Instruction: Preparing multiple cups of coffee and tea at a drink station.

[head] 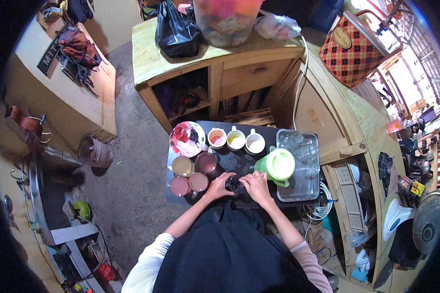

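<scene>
On the dark table (238, 161), my left hand (222, 185) grips the side of a clear glass (236, 185). My right hand (256, 185) is at the glass's other side, fingers bent at its rim. Several filled glass mugs, one of them a dark reddish mug (206, 163), stand left of my hands. Behind them lies a plate (174, 146) with red, dark and pinkish pieces. Three white cups (235, 140) form a row at the back. A green lidded pitcher (278, 164) stands right of my right hand, beside a clear tray (297, 194) holding several glasses (308, 151).
A wooden counter (146, 55) bearing a black plastic bag (176, 33) and a tub stands beyond the table. A white cord (300, 80) hangs down its front. Coiled white cable (328, 205) lies at the right, near a fan (427, 230). A bucket (97, 155) stands on the floor at left.
</scene>
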Available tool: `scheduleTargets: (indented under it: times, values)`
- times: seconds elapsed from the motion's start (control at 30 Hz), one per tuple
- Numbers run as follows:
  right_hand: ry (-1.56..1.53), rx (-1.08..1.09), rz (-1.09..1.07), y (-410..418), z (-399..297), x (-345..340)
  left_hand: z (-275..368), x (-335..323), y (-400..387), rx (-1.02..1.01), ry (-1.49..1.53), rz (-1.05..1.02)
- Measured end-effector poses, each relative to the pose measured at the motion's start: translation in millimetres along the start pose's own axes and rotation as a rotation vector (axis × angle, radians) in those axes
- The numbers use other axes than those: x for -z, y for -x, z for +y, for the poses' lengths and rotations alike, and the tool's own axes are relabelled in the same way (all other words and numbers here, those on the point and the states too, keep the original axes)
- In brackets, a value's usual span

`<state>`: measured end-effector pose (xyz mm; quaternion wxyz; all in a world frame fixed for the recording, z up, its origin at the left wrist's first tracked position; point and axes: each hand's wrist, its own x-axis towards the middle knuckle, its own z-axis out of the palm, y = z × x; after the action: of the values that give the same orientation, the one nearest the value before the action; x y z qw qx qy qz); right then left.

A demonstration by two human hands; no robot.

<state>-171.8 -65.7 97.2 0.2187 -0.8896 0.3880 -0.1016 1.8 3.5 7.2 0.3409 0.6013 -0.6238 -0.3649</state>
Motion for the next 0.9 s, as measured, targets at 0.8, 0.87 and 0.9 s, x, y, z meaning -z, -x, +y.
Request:
scheduleTargets:
  times: [0.8,0.87,0.9]
  values:
    - [0.061,-0.100,-0.044,5.9,-20.4,-10.5,-0.8,-7.2,1.7,0.045,0.010,0.056]
    - [0.041,-0.096,0.043,7.2,-17.3,-8.2,3.8,-8.0,2.6,0.044,0.010,0.059]
    - [0.021,-0.095,0.141,6.9,-14.9,-7.9,5.3,-8.4,1.6,0.051,0.006,0.068]
